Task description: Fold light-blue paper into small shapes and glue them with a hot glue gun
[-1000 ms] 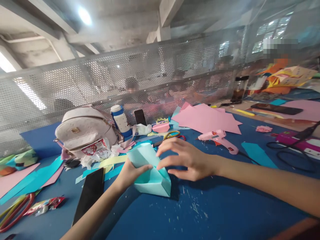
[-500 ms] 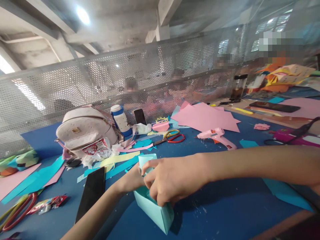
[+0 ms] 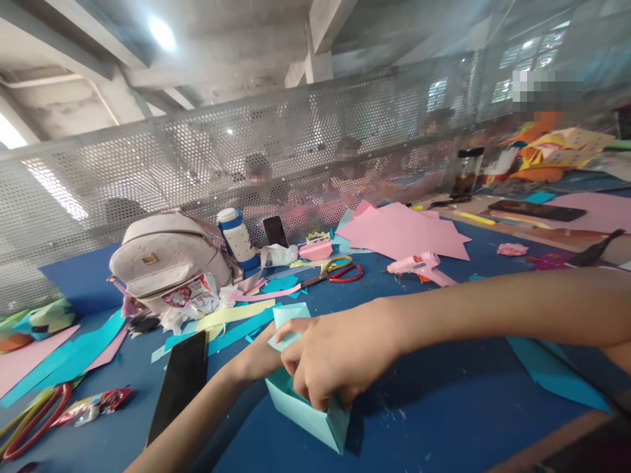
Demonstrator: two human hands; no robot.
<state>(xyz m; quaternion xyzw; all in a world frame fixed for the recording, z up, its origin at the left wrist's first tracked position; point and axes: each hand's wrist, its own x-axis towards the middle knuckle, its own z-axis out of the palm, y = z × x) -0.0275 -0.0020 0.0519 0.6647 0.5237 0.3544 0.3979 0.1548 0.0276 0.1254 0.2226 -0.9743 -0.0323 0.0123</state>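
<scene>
Head cam: blue counter (image 3: 419, 427), perf. metal screen (image 3: 197, 144) behind lt-teal paper box (image 3: 303, 414); scissors (image 3: 325, 274) & pink glue gun (image 3: 422, 266) beyond box, blk phone (image 3: 180, 381) to its L. R hand (image 3: 330, 358), fingers bent down into box, hides most of interior; L hand (image 3: 263, 355), partly covered, at box's far-L side; can't see if either's clamped.

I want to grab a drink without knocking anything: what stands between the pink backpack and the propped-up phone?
In the head view, a white-and-blue bottle stands between the pink backpack and the propped-up phone.
</scene>
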